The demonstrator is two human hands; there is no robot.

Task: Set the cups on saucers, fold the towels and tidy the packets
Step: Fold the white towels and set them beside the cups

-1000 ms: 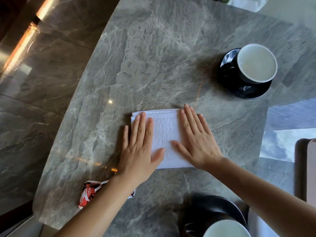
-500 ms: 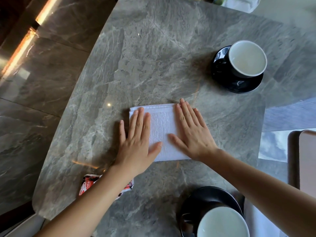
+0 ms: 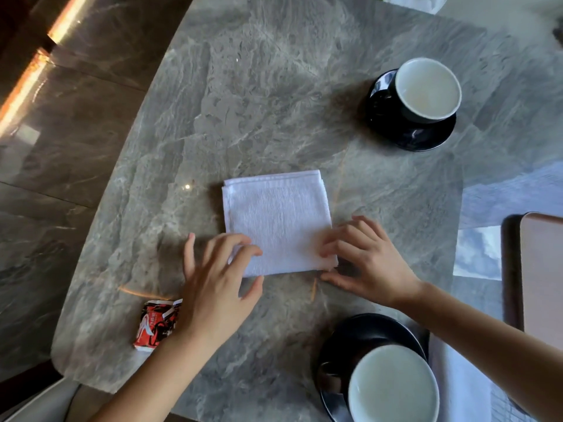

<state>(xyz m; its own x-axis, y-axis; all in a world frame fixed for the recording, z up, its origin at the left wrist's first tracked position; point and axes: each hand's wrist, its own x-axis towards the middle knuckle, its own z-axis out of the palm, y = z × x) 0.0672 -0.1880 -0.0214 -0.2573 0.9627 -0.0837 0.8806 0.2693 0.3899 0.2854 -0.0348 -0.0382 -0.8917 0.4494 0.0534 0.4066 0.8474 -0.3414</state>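
Observation:
A white towel [image 3: 277, 220], folded into a square, lies flat in the middle of the grey marble table [image 3: 243, 86]. My left hand [image 3: 213, 281] pinches its near-left corner and my right hand [image 3: 365, 263] pinches its near-right corner, thumbs at the near edge. A black cup with a white inside [image 3: 428, 89] stands on a black saucer [image 3: 408, 138] at the far right. A second cup [image 3: 393, 388] sits on its saucer [image 3: 365, 327] at the near right. A red and white packet [image 3: 155, 327] lies by my left wrist.
Another white cloth [image 3: 457, 379] lies partly under my right forearm beside the near saucer. A brown tray-like board [image 3: 542, 269] sits at the right edge. The table's curved left edge drops to a dark tiled floor [image 3: 61, 147].
Both hands slid back from lying flat on the towel to its near corners, fingers now curled on them. More of the towel shows. The camera view shifted slightly.

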